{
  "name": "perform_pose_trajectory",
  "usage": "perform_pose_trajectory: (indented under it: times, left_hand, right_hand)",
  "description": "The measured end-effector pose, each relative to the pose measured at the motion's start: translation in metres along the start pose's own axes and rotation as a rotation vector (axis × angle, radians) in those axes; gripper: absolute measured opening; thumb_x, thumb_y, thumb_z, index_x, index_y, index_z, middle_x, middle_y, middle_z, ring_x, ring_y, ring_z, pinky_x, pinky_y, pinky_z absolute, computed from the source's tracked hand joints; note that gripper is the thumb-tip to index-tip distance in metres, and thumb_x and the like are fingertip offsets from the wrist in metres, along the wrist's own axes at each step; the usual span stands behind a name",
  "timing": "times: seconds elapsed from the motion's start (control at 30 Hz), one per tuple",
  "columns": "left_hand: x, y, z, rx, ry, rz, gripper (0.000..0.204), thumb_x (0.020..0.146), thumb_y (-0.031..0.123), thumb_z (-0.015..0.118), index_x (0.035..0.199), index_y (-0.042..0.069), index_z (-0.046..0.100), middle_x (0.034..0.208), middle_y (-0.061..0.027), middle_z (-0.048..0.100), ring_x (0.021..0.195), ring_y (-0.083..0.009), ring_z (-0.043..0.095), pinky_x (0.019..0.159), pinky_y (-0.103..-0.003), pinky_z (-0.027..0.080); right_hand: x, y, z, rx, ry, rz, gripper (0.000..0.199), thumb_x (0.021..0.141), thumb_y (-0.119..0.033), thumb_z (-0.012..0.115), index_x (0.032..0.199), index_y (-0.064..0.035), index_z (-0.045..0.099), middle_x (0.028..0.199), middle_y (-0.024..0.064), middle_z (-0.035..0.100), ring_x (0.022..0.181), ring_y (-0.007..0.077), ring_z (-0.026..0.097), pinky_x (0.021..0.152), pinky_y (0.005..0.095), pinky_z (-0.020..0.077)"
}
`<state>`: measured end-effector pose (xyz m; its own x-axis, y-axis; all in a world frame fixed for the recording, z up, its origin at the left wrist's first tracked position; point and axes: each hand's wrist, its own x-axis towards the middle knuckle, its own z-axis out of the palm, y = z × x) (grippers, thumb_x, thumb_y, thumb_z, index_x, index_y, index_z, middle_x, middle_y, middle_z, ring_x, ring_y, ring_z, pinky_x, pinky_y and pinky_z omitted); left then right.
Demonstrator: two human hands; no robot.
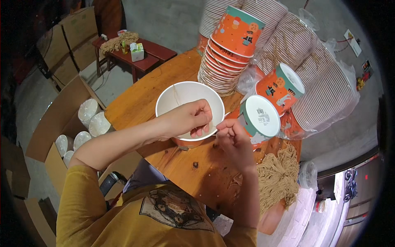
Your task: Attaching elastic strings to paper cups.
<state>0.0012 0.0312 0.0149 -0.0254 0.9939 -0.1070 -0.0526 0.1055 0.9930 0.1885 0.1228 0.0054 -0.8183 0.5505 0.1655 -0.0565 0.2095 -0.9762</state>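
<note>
A large round paper tub [164, 101], white inside and orange outside, stands upright on the wooden table. A thin tan cord [177, 95] hangs down its inner far wall and passes out of sight behind my left arm. My left hand [196, 118] is over the tub's mouth, fingers curled and pinched near the right rim. Just outside that rim, my right hand [232, 138] has thumb and fingertips pressed together, almost meeting the left fingertips. Whatever thin thing both pinches hold is too small to make out.
Stacked printed tubs [228, 53] rise behind, and upturned tubs [260, 115] lie to the right. Bagged tub stacks [325, 82] lean at the back right. A tan cord bundle [279, 179] drapes over the table's right edge. Left stands an open carton [61, 111] with wrapped stacks.
</note>
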Motion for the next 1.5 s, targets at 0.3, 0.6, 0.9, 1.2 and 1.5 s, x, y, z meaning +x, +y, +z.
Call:
perform_pose_trajectory:
  times: [0.3,0.6,0.9,1.2,1.5]
  left_hand:
    - [0.003,-0.002,0.000,0.075,-0.118,-0.031,0.017,0.099,0.018,0.053,0.104,0.002,0.055,0.086,0.0001,0.057,0.077,-0.0082,0.055,0.070,-0.022,0.046]
    - [0.013,-0.008,0.008,-0.036,-0.220,-0.028,0.018,0.097,0.018,0.056,0.103,0.001,0.059,0.085,0.0002,0.060,0.072,-0.0058,0.056,0.068,-0.021,0.046]
    - [0.013,-0.005,0.008,-0.087,-0.269,-0.091,0.011,0.092,0.009,0.057,0.094,0.000,0.061,0.083,-0.0018,0.061,0.074,-0.0082,0.057,0.070,-0.021,0.047]
    - [0.015,-0.003,0.003,-0.035,-0.235,-0.167,0.012,0.093,0.012,0.057,0.096,0.002,0.063,0.084,0.0000,0.062,0.074,-0.0054,0.056,0.065,-0.019,0.046]
    - [0.014,-0.005,0.004,-0.028,-0.214,-0.166,0.010,0.092,0.013,0.057,0.092,0.004,0.061,0.081,0.0007,0.061,0.070,-0.0040,0.054,0.063,-0.018,0.044]
  right_hand:
    - [0.011,-0.016,-0.022,-0.288,-0.148,-0.209,0.012,0.092,0.005,0.055,0.104,0.0008,0.053,0.080,-0.0007,0.053,0.071,0.0051,0.051,0.063,0.0187,0.0432]
    - [0.026,-0.030,-0.010,-0.230,-0.261,-0.231,0.010,0.091,0.002,0.058,0.101,0.0000,0.056,0.085,-0.0002,0.058,0.075,0.0039,0.053,0.065,0.0187,0.0435]
    - [0.029,-0.016,-0.012,-0.317,-0.088,-0.106,0.008,0.089,-0.001,0.062,0.096,-0.0013,0.058,0.077,-0.0035,0.055,0.068,0.0013,0.049,0.059,0.0172,0.0405]
    - [0.009,0.001,-0.020,-0.145,0.152,-0.046,0.007,0.089,-0.004,0.063,0.093,-0.0015,0.058,0.078,0.0026,0.056,0.062,0.0075,0.052,0.054,0.0220,0.0428]
    - [-0.004,0.009,-0.012,-0.630,0.111,-0.401,0.013,0.080,0.002,0.070,0.088,-0.0043,0.062,0.080,0.0035,0.054,0.061,0.0099,0.048,0.055,0.0231,0.0395]
